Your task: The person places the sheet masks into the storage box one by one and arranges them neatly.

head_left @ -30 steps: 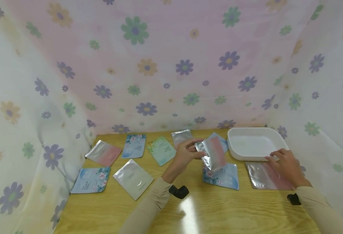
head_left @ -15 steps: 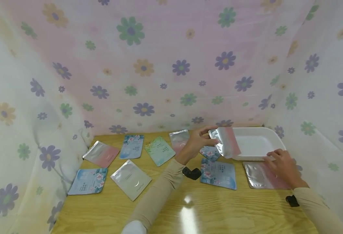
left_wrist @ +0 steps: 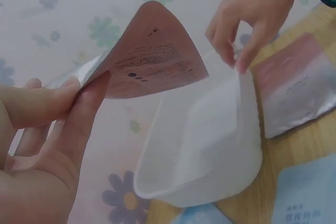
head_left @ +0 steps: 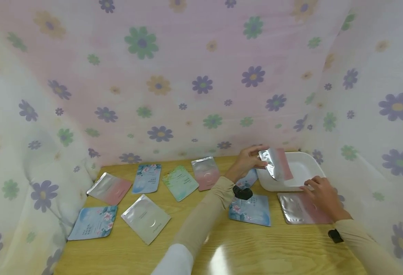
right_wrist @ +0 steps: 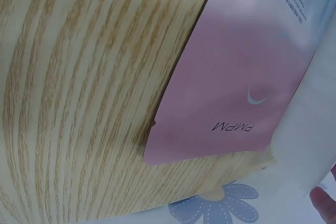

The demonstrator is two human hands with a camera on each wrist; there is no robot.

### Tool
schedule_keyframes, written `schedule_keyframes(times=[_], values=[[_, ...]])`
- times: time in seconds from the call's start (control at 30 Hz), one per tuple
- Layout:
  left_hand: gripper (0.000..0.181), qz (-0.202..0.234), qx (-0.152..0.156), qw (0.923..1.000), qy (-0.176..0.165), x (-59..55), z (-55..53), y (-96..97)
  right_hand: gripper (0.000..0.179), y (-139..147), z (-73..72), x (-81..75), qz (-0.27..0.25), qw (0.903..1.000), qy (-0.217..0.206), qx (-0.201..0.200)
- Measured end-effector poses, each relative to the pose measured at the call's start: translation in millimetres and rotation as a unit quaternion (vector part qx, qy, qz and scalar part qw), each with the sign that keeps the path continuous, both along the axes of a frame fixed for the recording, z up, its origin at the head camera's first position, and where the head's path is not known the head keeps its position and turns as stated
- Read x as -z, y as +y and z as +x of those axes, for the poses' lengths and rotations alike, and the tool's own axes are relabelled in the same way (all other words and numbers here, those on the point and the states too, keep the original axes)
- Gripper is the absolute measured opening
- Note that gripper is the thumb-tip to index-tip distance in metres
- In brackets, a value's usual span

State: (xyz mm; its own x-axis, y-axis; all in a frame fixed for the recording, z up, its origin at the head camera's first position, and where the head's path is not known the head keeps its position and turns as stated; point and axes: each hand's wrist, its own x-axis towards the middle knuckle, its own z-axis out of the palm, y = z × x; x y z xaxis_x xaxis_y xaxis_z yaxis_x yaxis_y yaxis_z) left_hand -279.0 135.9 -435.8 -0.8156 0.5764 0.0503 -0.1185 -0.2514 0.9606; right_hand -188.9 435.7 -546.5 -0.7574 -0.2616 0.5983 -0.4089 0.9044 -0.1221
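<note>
In the head view my left hand point(head_left: 246, 165) pinches a pink-and-silver sheet mask packet point(head_left: 277, 165) by its silver end. This packet, bent and lifted, hangs over the left part of a white plastic tub point(head_left: 268, 186). Its printed pink back point(left_wrist: 157, 59) faces the left wrist camera. My right hand point(head_left: 325, 196) pinches the tub's near rim near its right end, thumb and fingers on either side of the wall, as the left wrist view shows. Below that hand, another pink-and-silver packet point(head_left: 299, 209) lies flat on the table; the right wrist view shows its pink end point(right_wrist: 220, 87).
A blue floral packet point(head_left: 253, 211) lies left of the tub's front, and another point(head_left: 248, 180) is partly hidden behind my left wrist. Further left lie several more packets, among them a green one point(head_left: 180, 183) and a pale silver one point(head_left: 146, 219). Flowered cloth point(head_left: 173, 110) closes the back and sides.
My left hand has carried the pink-and-silver packet rightward from above the blue packets to over the tub. The right hand stays at the tub's rim. The head view has shifted slightly.
</note>
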Motion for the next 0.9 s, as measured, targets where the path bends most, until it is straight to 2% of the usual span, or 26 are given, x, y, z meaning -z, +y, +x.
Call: schedule_keyframes(times=[0.23,0.4,0.5,0.6,0.7,0.8,0.9], values=[[0.056,-0.028,-0.021,0.9984,-0.044,20.0,-10.3,18.2,0.018,-3,-2.1,1.5,-0.001,0.9999,-0.013,0.005],[0.054,-0.021,-0.012,0.9984,-0.052,28.3,-10.6,30.3,0.018,5,1.0,0.8,-0.004,0.9995,-0.021,0.025],[0.054,-0.019,-0.022,0.9982,-0.052,33.9,-10.7,31.1,0.018,5,1.8,0.7,-0.006,0.9994,-0.021,0.028],[0.055,-0.023,-0.056,0.9973,-0.042,40.6,-10.7,31.3,0.018,4,2.3,-0.3,-0.008,0.9995,-0.018,0.023],[0.056,-0.042,-0.107,0.9929,-0.030,47.3,-11.1,33.3,0.019,3,2.0,-0.7,-0.007,0.9996,-0.015,0.022],[0.056,-0.073,-0.159,0.9845,-0.012,53.9,-12.1,39.0,0.019,3,1.9,0.3,-0.007,0.9995,-0.013,0.028],[0.054,-0.102,-0.196,0.9751,0.017,58.3,-12.2,45.8,0.020,4,2.3,2.1,-0.009,0.9995,-0.011,0.029]])
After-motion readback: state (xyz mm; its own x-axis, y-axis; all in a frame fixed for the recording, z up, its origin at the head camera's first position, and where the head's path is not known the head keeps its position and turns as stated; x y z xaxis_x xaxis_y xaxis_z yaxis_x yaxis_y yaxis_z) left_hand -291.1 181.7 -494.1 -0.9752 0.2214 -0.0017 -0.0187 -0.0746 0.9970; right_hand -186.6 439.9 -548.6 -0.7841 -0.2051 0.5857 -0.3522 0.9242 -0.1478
